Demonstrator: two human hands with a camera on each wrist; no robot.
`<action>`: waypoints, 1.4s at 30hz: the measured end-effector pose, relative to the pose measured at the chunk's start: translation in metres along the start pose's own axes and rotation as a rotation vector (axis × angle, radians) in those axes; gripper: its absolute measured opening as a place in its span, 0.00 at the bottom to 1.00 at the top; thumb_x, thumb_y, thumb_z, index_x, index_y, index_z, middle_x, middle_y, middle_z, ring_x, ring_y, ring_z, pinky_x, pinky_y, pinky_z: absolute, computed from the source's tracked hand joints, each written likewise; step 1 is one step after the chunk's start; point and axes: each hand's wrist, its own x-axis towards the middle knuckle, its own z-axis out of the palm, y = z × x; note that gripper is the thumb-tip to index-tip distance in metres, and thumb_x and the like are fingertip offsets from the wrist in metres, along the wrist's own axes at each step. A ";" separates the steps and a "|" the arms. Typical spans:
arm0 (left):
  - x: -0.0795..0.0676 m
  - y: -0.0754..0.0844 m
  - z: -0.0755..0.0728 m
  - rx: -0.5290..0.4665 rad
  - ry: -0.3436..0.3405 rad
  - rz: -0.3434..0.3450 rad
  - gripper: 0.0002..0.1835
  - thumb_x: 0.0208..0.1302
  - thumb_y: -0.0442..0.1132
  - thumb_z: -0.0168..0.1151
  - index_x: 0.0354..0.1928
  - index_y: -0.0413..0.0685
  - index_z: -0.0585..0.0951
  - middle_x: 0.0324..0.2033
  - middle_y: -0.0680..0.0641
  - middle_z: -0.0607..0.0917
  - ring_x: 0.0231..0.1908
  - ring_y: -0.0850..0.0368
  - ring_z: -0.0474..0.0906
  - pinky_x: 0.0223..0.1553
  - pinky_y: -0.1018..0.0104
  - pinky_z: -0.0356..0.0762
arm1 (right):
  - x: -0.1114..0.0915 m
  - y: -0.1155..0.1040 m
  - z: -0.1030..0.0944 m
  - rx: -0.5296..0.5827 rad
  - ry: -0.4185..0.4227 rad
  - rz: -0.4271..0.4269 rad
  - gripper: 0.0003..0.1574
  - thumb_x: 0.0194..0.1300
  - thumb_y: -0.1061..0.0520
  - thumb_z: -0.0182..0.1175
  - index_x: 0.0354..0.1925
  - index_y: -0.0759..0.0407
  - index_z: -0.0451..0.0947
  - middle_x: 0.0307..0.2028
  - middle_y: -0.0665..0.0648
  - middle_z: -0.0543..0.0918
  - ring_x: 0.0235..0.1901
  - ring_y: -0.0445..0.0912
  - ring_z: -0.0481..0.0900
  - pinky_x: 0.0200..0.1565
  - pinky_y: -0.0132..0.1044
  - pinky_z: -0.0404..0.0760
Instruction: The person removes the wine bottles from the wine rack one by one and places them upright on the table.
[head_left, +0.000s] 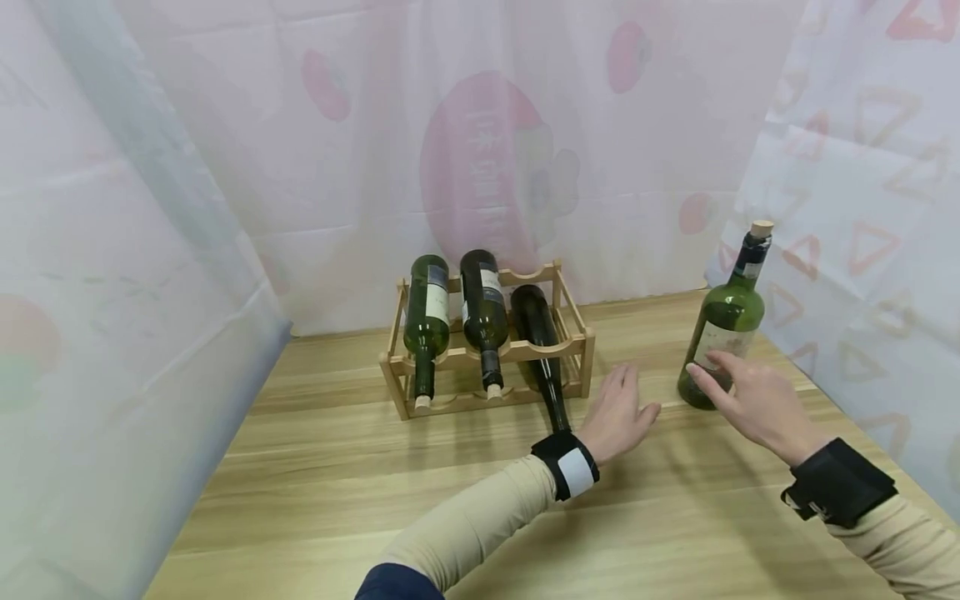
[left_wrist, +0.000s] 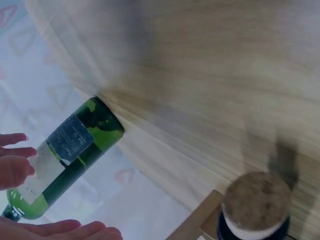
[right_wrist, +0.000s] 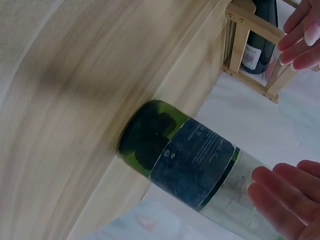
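A green wine bottle (head_left: pixel 731 304) with a cork and pale label stands upright on the table at the right. My right hand (head_left: pixel 768 404) is at its near side, fingers spread and thumb apart; whether they touch the glass I cannot tell. In the right wrist view its fingers (right_wrist: pixel 285 200) lie over the bottle's label (right_wrist: pixel 192 160). My left hand (head_left: pixel 617 417) hovers between rack and bottle, fingers extended, holding nothing. Behind its wrist, the neck of a dark bottle (head_left: pixel 546 358) sticks out from the rack's lower level.
The wooden wine rack (head_left: pixel 587 362) stands at the back centre. On its top level lie a green bottle (head_left: pixel 426 342) and a dark bottle (head_left: pixel 486 321), corks toward me. Patterned curtains (head_left: pixel 360 167) hang behind and beside the wooden table (head_left: pixel 315 475).
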 end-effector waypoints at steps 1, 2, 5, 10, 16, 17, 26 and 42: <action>-0.002 -0.001 -0.001 0.007 0.004 -0.004 0.34 0.70 0.52 0.54 0.69 0.37 0.61 0.68 0.40 0.68 0.70 0.51 0.63 0.71 0.62 0.60 | 0.000 -0.001 0.001 0.005 -0.012 0.003 0.29 0.69 0.46 0.56 0.52 0.72 0.77 0.30 0.69 0.85 0.25 0.59 0.82 0.31 0.56 0.78; -0.004 -0.002 -0.003 0.013 0.004 -0.009 0.34 0.70 0.52 0.53 0.69 0.38 0.61 0.68 0.40 0.68 0.70 0.50 0.63 0.71 0.61 0.60 | 0.000 -0.003 0.002 0.005 -0.020 0.005 0.29 0.69 0.46 0.56 0.53 0.72 0.76 0.32 0.71 0.85 0.28 0.62 0.83 0.33 0.58 0.78; -0.010 -0.006 -0.007 0.023 0.003 -0.029 0.33 0.70 0.52 0.53 0.69 0.39 0.62 0.68 0.40 0.68 0.70 0.49 0.62 0.71 0.59 0.60 | 0.000 -0.006 0.005 0.015 -0.052 0.008 0.32 0.70 0.46 0.54 0.56 0.72 0.74 0.45 0.76 0.82 0.40 0.70 0.81 0.39 0.62 0.77; -0.016 -0.014 -0.016 0.048 0.021 -0.038 0.31 0.71 0.52 0.53 0.67 0.39 0.64 0.66 0.40 0.70 0.69 0.49 0.64 0.71 0.58 0.61 | 0.001 -0.010 0.010 0.031 -0.086 -0.005 0.35 0.70 0.45 0.54 0.62 0.72 0.68 0.53 0.77 0.77 0.49 0.71 0.77 0.44 0.64 0.75; -0.023 -0.024 -0.020 0.059 0.042 -0.044 0.31 0.71 0.52 0.53 0.67 0.38 0.64 0.65 0.40 0.72 0.68 0.49 0.66 0.70 0.58 0.62 | 0.006 -0.018 0.016 0.039 -0.111 -0.015 0.39 0.70 0.44 0.54 0.65 0.73 0.65 0.59 0.77 0.73 0.57 0.70 0.72 0.50 0.65 0.73; -0.024 -0.025 -0.020 0.063 0.042 -0.049 0.32 0.71 0.52 0.53 0.67 0.38 0.64 0.65 0.40 0.72 0.68 0.49 0.66 0.71 0.58 0.62 | 0.006 -0.019 0.016 0.039 -0.116 -0.016 0.39 0.70 0.44 0.54 0.65 0.73 0.65 0.59 0.76 0.73 0.57 0.70 0.71 0.51 0.65 0.73; -0.032 -0.038 -0.022 0.056 0.041 -0.102 0.33 0.70 0.50 0.54 0.68 0.36 0.63 0.66 0.38 0.71 0.69 0.47 0.64 0.71 0.58 0.60 | 0.010 -0.024 0.022 0.045 -0.114 -0.040 0.39 0.70 0.44 0.54 0.64 0.73 0.65 0.59 0.77 0.72 0.58 0.69 0.71 0.55 0.65 0.71; -0.047 -0.061 -0.035 0.068 0.089 -0.108 0.33 0.70 0.49 0.56 0.67 0.33 0.63 0.63 0.35 0.72 0.66 0.43 0.67 0.69 0.54 0.64 | 0.014 -0.033 0.031 0.065 -0.078 -0.106 0.39 0.69 0.45 0.57 0.63 0.75 0.66 0.60 0.76 0.73 0.59 0.69 0.70 0.57 0.64 0.69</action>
